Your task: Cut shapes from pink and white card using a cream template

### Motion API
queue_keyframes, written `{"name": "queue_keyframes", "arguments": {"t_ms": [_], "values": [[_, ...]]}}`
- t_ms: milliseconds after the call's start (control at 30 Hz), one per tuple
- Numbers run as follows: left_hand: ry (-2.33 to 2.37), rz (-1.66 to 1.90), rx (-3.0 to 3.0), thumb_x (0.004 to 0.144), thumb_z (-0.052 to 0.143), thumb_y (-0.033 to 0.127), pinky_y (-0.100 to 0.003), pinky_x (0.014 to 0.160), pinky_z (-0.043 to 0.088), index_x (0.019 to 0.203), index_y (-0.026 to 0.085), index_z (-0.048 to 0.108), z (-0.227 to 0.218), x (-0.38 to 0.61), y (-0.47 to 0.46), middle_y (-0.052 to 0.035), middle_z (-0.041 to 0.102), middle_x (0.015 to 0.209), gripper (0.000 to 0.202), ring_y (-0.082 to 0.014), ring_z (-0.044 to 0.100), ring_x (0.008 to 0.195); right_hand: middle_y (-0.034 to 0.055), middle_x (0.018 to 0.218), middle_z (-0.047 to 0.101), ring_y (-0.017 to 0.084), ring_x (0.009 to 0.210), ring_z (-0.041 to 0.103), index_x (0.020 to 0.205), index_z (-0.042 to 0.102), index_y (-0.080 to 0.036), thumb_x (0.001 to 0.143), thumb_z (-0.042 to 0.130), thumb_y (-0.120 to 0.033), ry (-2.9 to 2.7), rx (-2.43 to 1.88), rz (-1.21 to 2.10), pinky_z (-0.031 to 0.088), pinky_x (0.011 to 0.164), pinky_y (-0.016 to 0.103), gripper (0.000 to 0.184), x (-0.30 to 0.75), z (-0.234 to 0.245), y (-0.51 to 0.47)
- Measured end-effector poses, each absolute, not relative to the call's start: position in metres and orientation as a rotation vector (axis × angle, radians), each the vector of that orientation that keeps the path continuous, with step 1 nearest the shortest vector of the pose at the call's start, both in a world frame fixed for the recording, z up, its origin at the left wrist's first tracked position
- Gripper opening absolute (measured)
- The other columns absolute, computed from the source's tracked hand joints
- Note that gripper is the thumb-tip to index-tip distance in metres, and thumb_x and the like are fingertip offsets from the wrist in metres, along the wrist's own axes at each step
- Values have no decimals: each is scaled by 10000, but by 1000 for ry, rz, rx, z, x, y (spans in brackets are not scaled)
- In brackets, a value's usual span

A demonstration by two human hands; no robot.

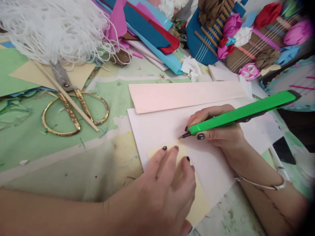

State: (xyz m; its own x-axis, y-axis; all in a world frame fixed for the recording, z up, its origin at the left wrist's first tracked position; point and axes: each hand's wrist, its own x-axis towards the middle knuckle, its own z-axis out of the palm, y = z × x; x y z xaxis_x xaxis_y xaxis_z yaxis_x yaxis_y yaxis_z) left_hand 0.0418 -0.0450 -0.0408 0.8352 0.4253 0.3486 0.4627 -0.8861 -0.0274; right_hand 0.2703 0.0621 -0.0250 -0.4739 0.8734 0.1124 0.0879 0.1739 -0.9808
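Note:
My left hand (169,186) lies with its fingers spread on a pale yellow sheet of paper (200,196), pressing it against a white sheet (211,167) beneath. In my right hand (221,131) is a green utility knife (243,111), slanting up to the right. Its dark pointed tip meets the paper near the top edge of the yellow sheet, just beyond my left fingertips. A folded pale pink strip of paper (184,95) rests along the far side of the white sheet.
Gold-handled scissors (65,85) lie on the left, crossed by a thin wooden stick (73,101). Behind them is a heap of white cord (64,29). Coloured paper rolls (147,26) and paper-flower-decorated craft pieces (204,42) crowd the back. Crumpled white paper (191,68) sits before them.

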Motion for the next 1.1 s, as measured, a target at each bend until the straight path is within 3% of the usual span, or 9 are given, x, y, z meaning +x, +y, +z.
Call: {"name": "queue_keyframes", "arguments": {"t_ms": [500,1100], "values": [[-697,-518,-2910,1015,346,414,-513,996,456,1293,138,632,-40,40,-46,-94,620,1330,485,-387,567,1232,28,736,759,204,681,706,814,805,-234,612,906,-322,-1723,-894,1356,580,610,318,243,271,-25,63],[-714,-522,-2908,1008,361,430,-510,1010,443,1307,128,620,-40,40,-48,-100,618,1335,497,-382,562,1237,28,696,742,200,647,690,757,794,-242,572,910,-414,-1708,-945,1339,572,573,321,278,272,-26,65]]}}
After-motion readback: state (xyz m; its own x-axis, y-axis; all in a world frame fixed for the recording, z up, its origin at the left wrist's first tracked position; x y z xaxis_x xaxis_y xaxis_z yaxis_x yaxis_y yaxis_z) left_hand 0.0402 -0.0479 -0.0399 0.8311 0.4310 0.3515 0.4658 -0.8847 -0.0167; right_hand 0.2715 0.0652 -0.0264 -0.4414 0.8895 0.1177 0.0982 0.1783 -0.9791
